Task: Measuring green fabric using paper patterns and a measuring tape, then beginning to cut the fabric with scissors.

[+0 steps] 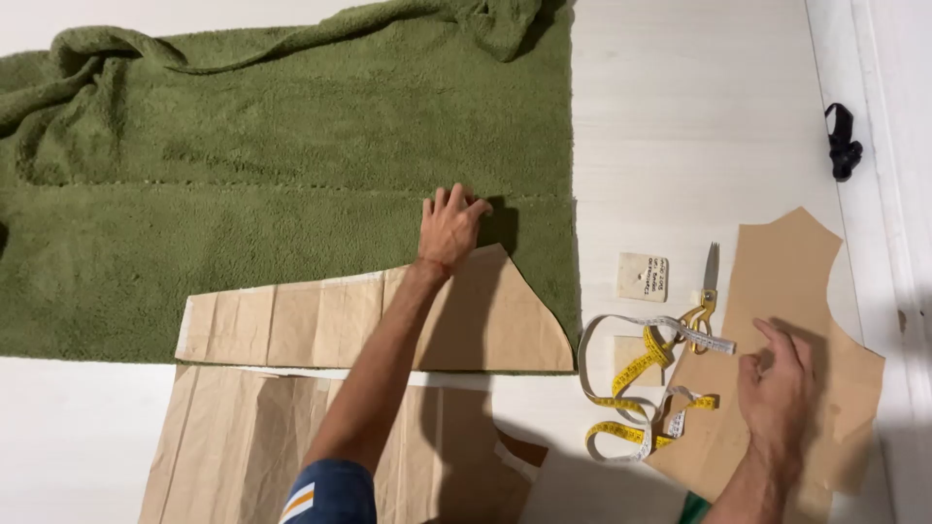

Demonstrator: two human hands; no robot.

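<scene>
My left hand (449, 229) lies flat, fingers spread, on the green fleece fabric (243, 165), just at the top edge of a brown paper pattern piece (320, 325) that rests on the fabric. My right hand (777, 383) rests with loosely spread fingers on another brown paper pattern piece (806, 281) at the right of the white table. A yellow and white measuring tape (631, 388) coils between the two pieces, just left of my right hand. Neither hand grips anything.
Scissors with yellow handles (706, 291) lie beside a small square tailor's chalk block (642, 277). A larger brown paper pattern sheet (233, 446) lies at the table's near edge. A black clip (841, 141) sits at the far right. The fabric is bunched at the top left.
</scene>
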